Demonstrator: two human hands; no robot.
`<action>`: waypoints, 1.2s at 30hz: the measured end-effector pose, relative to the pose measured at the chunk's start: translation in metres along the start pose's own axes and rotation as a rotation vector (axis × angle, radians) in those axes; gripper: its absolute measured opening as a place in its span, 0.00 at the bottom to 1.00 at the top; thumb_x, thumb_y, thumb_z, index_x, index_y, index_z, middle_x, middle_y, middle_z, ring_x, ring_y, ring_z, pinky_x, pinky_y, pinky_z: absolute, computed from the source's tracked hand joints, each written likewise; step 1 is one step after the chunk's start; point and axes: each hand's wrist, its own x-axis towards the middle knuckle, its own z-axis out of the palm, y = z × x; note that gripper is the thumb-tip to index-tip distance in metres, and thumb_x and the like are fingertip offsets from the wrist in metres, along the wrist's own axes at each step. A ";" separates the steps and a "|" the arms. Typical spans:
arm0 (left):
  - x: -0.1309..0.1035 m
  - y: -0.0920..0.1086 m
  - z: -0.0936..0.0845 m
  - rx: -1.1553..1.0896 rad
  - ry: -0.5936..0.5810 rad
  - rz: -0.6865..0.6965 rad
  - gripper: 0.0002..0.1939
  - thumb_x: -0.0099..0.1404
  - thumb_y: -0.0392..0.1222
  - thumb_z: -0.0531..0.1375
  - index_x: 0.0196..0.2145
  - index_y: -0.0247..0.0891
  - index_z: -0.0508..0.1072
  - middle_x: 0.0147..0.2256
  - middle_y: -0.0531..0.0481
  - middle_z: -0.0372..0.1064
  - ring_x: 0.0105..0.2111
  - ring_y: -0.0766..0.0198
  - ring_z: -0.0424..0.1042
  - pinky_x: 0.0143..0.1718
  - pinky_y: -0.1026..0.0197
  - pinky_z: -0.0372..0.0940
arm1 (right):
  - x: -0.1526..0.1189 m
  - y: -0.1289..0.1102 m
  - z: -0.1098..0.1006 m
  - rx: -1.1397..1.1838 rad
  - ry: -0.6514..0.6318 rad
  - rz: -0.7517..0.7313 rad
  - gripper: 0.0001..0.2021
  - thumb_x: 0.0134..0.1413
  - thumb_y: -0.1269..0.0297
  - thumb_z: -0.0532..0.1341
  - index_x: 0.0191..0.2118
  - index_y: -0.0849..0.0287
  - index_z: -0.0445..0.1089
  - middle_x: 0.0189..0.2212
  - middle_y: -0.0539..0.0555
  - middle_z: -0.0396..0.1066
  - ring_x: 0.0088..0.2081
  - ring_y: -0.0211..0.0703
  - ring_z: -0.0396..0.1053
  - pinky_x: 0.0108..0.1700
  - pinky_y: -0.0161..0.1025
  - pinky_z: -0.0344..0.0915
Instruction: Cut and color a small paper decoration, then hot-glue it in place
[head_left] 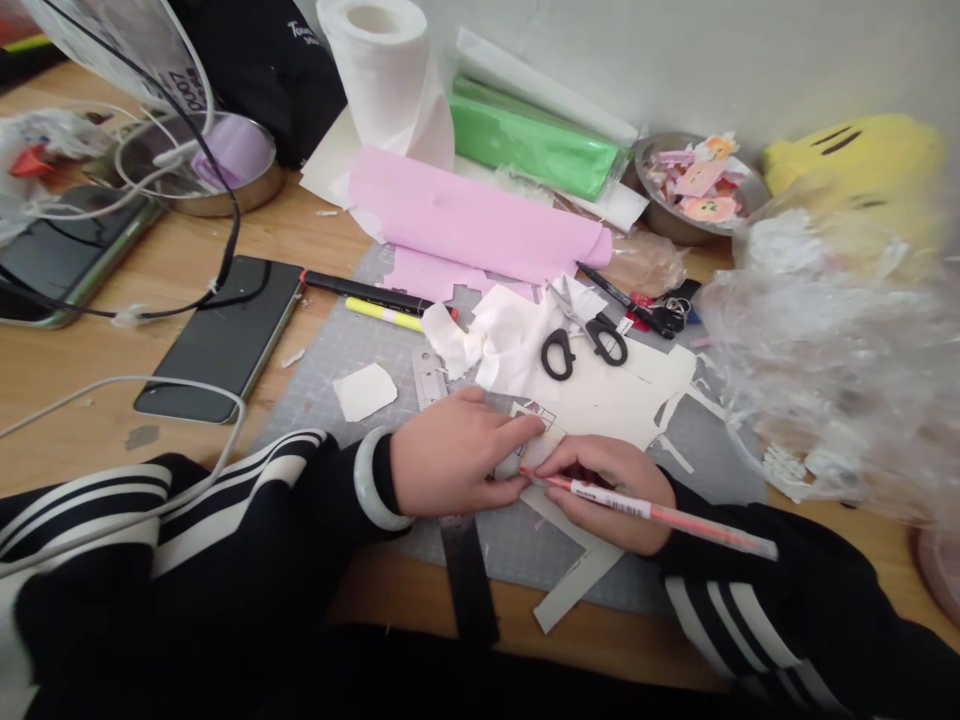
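My right hand [611,490] is closed around a slim pen [675,518] with a clear, red-tinted barrel and a white label; its tip points left. Facing it, my left hand [461,450] has its thumb and forefinger on a small pale paper piece [546,447], which lies between the two hands. A ruler [469,580] passes beneath my left hand, on the grey cutting mat [315,385]. Black-handled scissors [585,340] lie beyond my hands on white paper [630,395], beside crumpled white tissue [499,335].
Pink sheets [480,215], a paper roll [386,90] and a green packet [532,140] stand at the back. A phone [225,340] and markers [367,292] lie left. Clear plastic bags [817,350] crowd the right, near a metal bowl [694,228] of cutouts.
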 end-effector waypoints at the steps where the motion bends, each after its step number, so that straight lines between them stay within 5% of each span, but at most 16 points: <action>1: 0.000 0.000 0.000 -0.001 0.001 0.000 0.17 0.61 0.47 0.55 0.45 0.35 0.65 0.26 0.51 0.70 0.27 0.59 0.70 0.37 0.56 0.57 | 0.000 0.000 0.000 0.000 -0.004 0.012 0.06 0.49 0.65 0.57 0.31 0.58 0.71 0.23 0.49 0.72 0.21 0.32 0.62 0.26 0.31 0.59; 5: 0.000 0.000 0.000 -0.009 0.006 0.009 0.16 0.62 0.47 0.53 0.44 0.35 0.65 0.26 0.51 0.70 0.27 0.60 0.70 0.37 0.57 0.57 | -0.001 0.001 -0.001 -0.007 -0.021 0.116 0.07 0.51 0.64 0.57 0.33 0.58 0.71 0.26 0.49 0.72 0.22 0.32 0.63 0.27 0.31 0.60; 10: 0.000 0.000 0.000 -0.004 0.002 0.000 0.16 0.61 0.46 0.54 0.44 0.36 0.65 0.26 0.51 0.70 0.27 0.60 0.70 0.37 0.57 0.57 | -0.001 0.003 0.000 -0.004 -0.030 0.018 0.07 0.50 0.64 0.57 0.32 0.58 0.71 0.24 0.49 0.72 0.22 0.33 0.63 0.26 0.31 0.59; 32: -0.001 0.001 -0.001 -0.004 0.018 0.043 0.20 0.58 0.36 0.51 0.49 0.37 0.64 0.29 0.52 0.72 0.28 0.61 0.70 0.35 0.57 0.56 | -0.001 0.002 -0.002 -0.020 -0.040 0.108 0.06 0.50 0.65 0.58 0.34 0.58 0.71 0.27 0.49 0.73 0.24 0.33 0.64 0.28 0.32 0.61; 36: -0.002 0.000 0.001 0.015 0.053 0.015 0.21 0.59 0.45 0.53 0.49 0.34 0.63 0.27 0.50 0.72 0.28 0.59 0.71 0.36 0.56 0.58 | 0.000 -0.001 -0.002 -0.007 -0.017 0.133 0.07 0.50 0.65 0.57 0.33 0.58 0.71 0.26 0.49 0.73 0.24 0.34 0.66 0.29 0.32 0.62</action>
